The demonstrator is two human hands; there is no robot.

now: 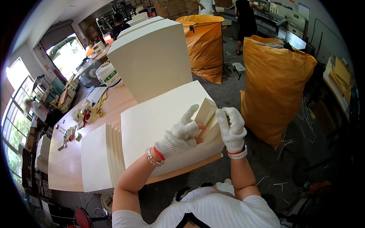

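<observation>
Both my hands wear white knit gloves. My left hand (pixel 181 133) and my right hand (pixel 232 128) grip a small thick bundle of cream paper sheets (pixel 207 114) between them, lifted at the right corner of a large flat stack of cream sheets (pixel 152 121) on the wooden table (pixel 64 167). My left thumb presses on the bundle's face, my right fingers curl over its right edge. A fanned stack of cream sheets (pixel 102 155) lies to the left, near the table's front edge.
A tall block of stacked cream paper (pixel 152 57) stands behind the flat stack. Two big orange sacks (pixel 272 83) (pixel 205 41) stand on the floor to the right and far. A white bucket (pixel 108 74), a fan and small clutter sit at the table's left. People stand at machines at the back.
</observation>
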